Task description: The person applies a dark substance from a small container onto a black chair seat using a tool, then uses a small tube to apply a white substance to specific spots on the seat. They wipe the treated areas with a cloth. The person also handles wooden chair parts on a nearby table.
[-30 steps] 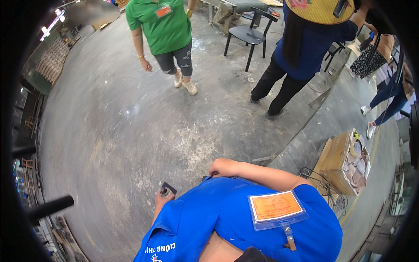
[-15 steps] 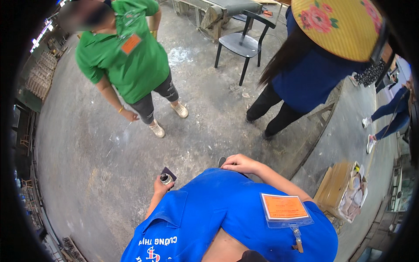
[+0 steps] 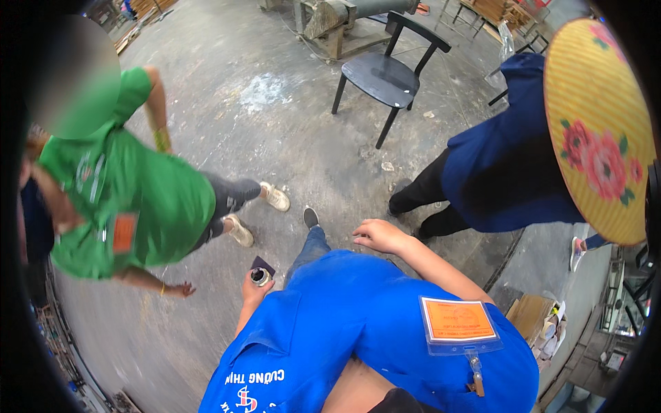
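Note:
My left hand (image 3: 253, 292) is closed around a small open-topped jar (image 3: 260, 277), low at my left side. The jar has a pale rim and looks dark inside. A thin dark purplish square sheet (image 3: 262, 265) sticks out beyond the jar, in the same hand; its material cannot be told. My right hand (image 3: 381, 236) hangs in front of me with loosely bent fingers, and I see nothing in it. A black wooden chair (image 3: 381, 77) with a curved backrest stands on the floor ahead, out of reach of both hands.
A person in green (image 3: 141, 199) stands close on the left. On the right is a person in dark blue with a yellow flowered hat (image 3: 602, 138). A machine on a stand (image 3: 337, 27) is behind the chair. A cardboard box (image 3: 530, 316) sits at the right.
The chair appears larger and nearer, and one of my feet now shows stepping forward. Both people now appear farther toward the sides. My left hand still holds the jar and sheet.

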Motion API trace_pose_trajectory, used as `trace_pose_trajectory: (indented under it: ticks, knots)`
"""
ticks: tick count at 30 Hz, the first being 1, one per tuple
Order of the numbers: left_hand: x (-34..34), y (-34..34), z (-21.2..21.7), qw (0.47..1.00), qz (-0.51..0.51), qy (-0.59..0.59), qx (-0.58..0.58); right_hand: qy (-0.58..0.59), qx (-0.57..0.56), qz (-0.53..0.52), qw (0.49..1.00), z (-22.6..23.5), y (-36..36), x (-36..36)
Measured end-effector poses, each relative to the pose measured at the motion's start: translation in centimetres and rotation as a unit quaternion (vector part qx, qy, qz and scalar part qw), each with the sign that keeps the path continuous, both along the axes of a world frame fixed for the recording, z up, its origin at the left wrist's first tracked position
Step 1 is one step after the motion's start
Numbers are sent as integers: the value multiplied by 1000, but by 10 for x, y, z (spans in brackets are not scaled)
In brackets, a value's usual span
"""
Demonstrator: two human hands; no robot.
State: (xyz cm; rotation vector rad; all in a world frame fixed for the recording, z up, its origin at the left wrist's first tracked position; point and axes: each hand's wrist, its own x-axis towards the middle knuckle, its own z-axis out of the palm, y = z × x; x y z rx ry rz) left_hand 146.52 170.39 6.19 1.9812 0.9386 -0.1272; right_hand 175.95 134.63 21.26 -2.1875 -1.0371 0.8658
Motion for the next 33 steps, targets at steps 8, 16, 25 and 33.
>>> trace_pose_trajectory:
  ticks: [8,16,25,33]
  knots:
    - [240,104,18,988,-133,-58,49,98,-215,-205,950,-106,-64,118]
    - [448,169,45,975,-186,-94,76,253,-373,-353,820,-172,-122,91]
    - [563,220,15,983,-164,-33,73,154,-313,-254,902,-241,-39,275]
    - [713,277,14,974,-183,-93,92,147,-70,-475,865,-192,24,487]
